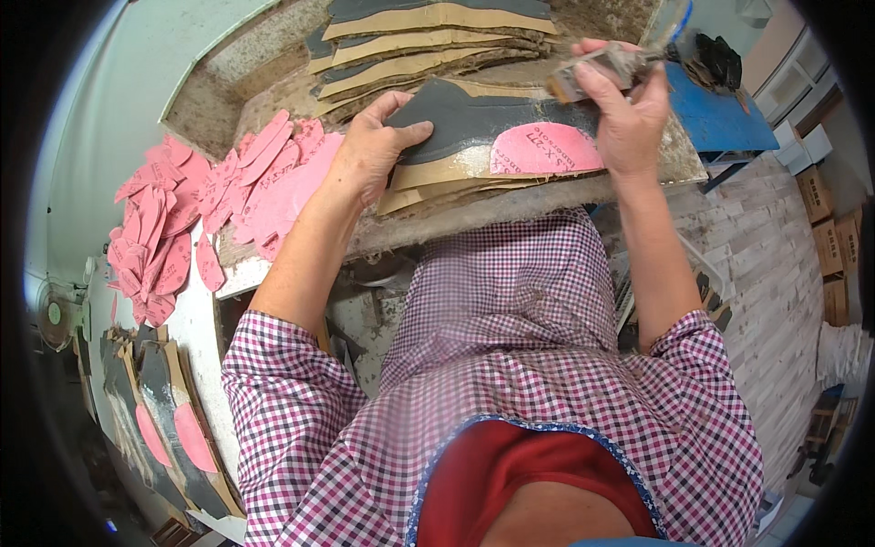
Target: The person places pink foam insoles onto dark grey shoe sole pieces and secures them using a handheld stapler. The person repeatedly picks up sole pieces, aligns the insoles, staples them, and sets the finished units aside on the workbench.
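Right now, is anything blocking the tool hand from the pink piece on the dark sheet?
Nothing I can see. Only the dark sheet shows between the tool in the right hand and the pink piece. The left hand touches the sheet's left end.

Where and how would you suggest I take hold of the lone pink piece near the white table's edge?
I'd pinch the pink piece by its lower end, from the person's side: it looks thin, its top points toward the pile, and that end appears clear of other pieces on the white table.
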`<state>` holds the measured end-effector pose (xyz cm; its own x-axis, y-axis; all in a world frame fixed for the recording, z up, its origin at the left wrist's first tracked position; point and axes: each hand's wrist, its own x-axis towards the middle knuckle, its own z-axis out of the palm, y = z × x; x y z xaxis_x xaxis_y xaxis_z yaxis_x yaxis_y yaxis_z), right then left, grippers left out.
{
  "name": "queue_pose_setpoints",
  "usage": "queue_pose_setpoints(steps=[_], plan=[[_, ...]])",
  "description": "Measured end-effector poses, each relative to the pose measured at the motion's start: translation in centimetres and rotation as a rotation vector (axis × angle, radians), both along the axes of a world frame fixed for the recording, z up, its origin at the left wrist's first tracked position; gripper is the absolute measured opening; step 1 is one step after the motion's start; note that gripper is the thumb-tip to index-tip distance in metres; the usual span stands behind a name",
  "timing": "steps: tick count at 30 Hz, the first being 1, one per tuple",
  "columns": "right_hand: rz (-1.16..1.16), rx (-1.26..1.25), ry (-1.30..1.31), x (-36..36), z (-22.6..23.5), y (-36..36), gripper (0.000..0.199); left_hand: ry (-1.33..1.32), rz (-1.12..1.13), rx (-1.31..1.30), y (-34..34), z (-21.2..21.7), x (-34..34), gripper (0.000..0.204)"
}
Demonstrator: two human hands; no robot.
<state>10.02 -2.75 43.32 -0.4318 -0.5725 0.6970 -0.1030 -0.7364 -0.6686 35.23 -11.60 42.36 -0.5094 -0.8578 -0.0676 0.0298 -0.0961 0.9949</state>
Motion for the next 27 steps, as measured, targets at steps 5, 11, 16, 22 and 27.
queue_pose_setpoints(steps=[5, 11, 16, 22, 27], plan=[[0.032, 0.019, 0.088, 4.0, 0.5, -1.9, 0.035, -0.069, 0.06, -0.154, 0.4, -0.6, -0.1, 0.022], [0.036, 0.015, 0.105, 4.2, 1.2, -2.0, 0.034, -0.093, 0.092, -0.229, 0.9, -0.7, -0.2, 0.023], [-0.065, 0.031, 0.1, -0.1, 0.9, 1.6, 0.031, -0.086, 0.074, -0.217, 0.8, -1.1, 0.0, 0.023], [-0.2, 0.093, 0.081, -2.6, -0.5, 3.5, 0.034, -0.054, -0.005, -0.18, 1.0, -0.1, 0.4, 0.026], [0.023, 0.043, 0.007, 2.8, -0.4, 2.1, 0.034, -0.004, -0.062, -0.061, 0.7, 0.1, 1.0, 0.032]])
